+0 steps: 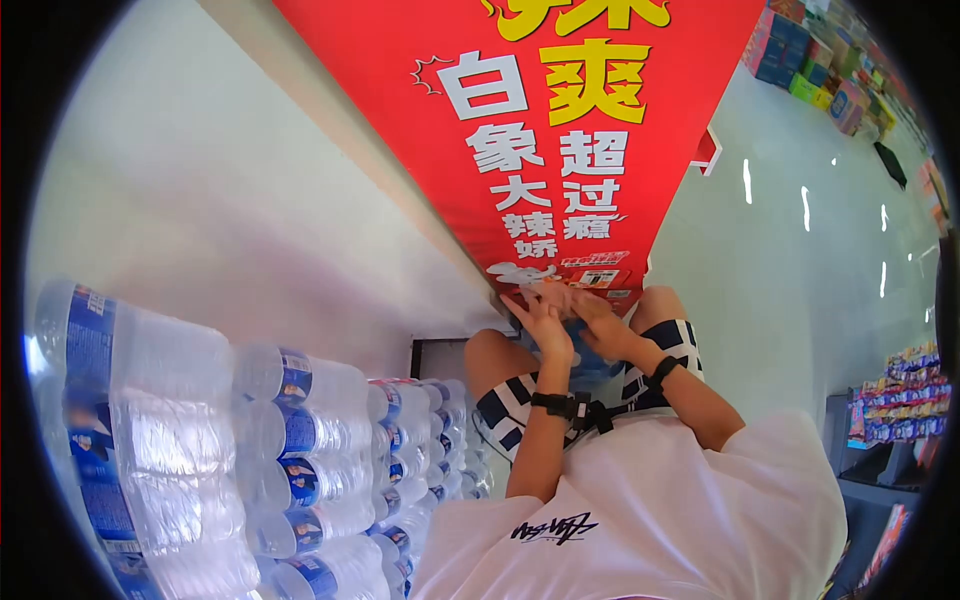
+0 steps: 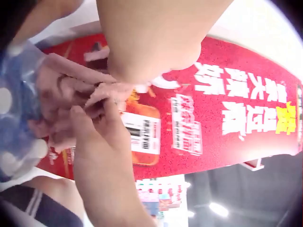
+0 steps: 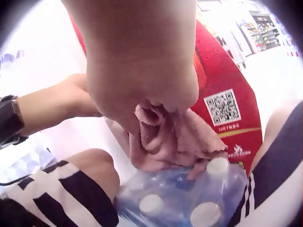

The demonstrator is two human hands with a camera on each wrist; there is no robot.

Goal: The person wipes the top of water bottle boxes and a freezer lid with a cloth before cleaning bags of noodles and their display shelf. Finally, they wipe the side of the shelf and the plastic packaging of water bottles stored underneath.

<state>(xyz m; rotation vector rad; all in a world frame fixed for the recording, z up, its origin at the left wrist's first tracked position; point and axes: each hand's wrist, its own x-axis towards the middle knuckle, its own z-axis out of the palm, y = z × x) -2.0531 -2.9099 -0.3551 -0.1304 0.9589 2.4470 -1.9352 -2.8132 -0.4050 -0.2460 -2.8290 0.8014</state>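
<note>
A crumpled pink cloth [image 3: 175, 142] hangs in folds between both hands, just above plastic-wrapped bottles [image 3: 177, 189] with white caps at the person's knees. My right hand [image 1: 605, 330] pinches the cloth [image 2: 66, 90] between thumb and fingers, as the left wrist view shows. Beside it, my left hand [image 1: 545, 328] holds the same cloth; its fingertips are largely hidden in the left wrist view. In the right wrist view, the back of the right hand [image 3: 147, 90] covers part of the cloth, and the left hand [image 3: 78, 97] comes in from the left.
A tall red poster panel [image 1: 610, 215] with large printed characters stands directly ahead. On the left are stacked packs of bottled water [image 1: 180, 430] by a pale wall [image 1: 250, 200]. Goods shelves [image 1: 900, 400] stand to the right, and colourful boxes [image 1: 815, 60] lie farther off on the floor.
</note>
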